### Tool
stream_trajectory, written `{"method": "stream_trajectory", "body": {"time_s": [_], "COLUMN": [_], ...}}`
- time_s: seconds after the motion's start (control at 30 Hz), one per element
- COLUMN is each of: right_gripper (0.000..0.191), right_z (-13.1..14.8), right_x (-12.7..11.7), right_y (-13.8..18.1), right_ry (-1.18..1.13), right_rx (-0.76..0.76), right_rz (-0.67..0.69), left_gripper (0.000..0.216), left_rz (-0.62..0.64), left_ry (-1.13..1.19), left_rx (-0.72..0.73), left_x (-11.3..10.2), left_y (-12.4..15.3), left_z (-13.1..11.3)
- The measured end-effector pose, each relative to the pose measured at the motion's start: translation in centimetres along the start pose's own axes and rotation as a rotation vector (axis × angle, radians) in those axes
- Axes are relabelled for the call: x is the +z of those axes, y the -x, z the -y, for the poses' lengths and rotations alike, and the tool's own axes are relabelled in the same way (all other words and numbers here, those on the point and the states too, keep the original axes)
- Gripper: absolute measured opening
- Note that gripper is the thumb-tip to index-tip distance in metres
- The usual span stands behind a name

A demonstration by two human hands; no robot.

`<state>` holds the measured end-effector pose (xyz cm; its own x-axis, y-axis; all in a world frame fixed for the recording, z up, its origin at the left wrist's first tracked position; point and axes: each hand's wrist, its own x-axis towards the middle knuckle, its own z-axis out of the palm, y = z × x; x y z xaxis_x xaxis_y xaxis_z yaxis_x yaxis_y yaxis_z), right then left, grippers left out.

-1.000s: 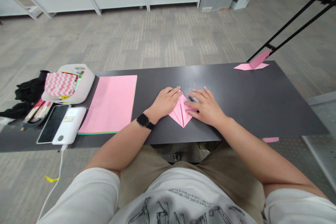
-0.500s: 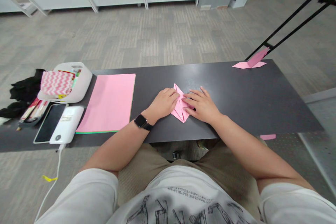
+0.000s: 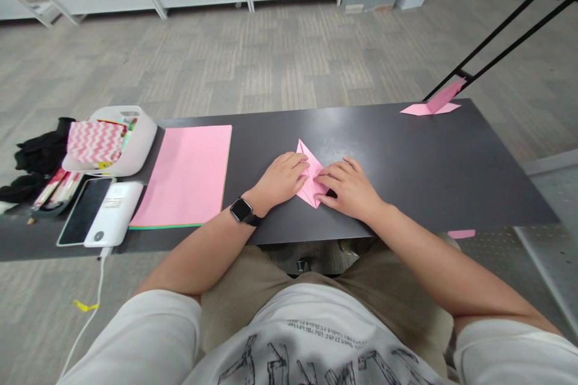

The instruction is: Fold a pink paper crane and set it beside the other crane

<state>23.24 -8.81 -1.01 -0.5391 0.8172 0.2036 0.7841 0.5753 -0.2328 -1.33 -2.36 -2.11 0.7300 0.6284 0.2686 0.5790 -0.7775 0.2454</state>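
A small piece of pink origami paper [image 3: 310, 162], folded into a pointed diamond, lies on the dark table between my hands. Its sharp tip points away from me, and crease lines run down its middle. My left hand [image 3: 283, 177], with a black watch at the wrist, is closed over the left edge, fingers and thumb resting on the paper. At the right edge, my right hand [image 3: 347, 187] has its fingers bent, with thumb and fingertips gripping a side of the fold. Parts of the paper are hidden under the fingers of both hands.
To the left lies a stack of pink paper sheets [image 3: 187, 174]. Beyond it are a white power bank [image 3: 112, 216] with a cable, a phone [image 3: 85, 213] and a white basket [image 3: 145, 138]. A folded pink paper bird [image 3: 433, 107] stands at the far right corner.
The right side of the folded paper now looks smoother and wider, with a flap turned over. My right hand has curled its fingers in. My left hand has hardly moved.
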Motion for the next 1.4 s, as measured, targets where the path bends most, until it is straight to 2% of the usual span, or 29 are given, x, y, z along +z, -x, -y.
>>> {"method": "stream_trajectory", "body": {"time_s": [0.33,0.67,1.03,1.23,1.4], "right_gripper": [0.038,0.027,0.030,0.029,0.030], "right_z": [0.7,1.0,1.0,0.9,0.9], "right_x": [0.5,1.1,0.9,0.9,1.0], "right_y": [0.9,1.7,1.6,1.6,1.6], "right_ry": [0.019,-0.020,-0.070,-0.088,-0.081], "right_rx": [0.039,-0.003,0.026,0.038,0.031], "right_rz": [-0.016,-0.118,-0.095,-0.085,-0.089], "left_gripper": [0.034,0.036,0.039,0.052,0.041], "left_rz": [0.022,0.013,0.001,0.012,0.005], "left_ry": [0.019,0.016,0.052,0.079,0.063], "left_rx": [0.057,0.074,0.024,-0.008,-0.029], "left_x": [0.2,0.5,0.2,0.2,0.6], "left_y": [-0.2,-0.1,-0.2,-0.5,-1.4], "left_z": [0.2,0.4,0.2,1.2,1.8]}}
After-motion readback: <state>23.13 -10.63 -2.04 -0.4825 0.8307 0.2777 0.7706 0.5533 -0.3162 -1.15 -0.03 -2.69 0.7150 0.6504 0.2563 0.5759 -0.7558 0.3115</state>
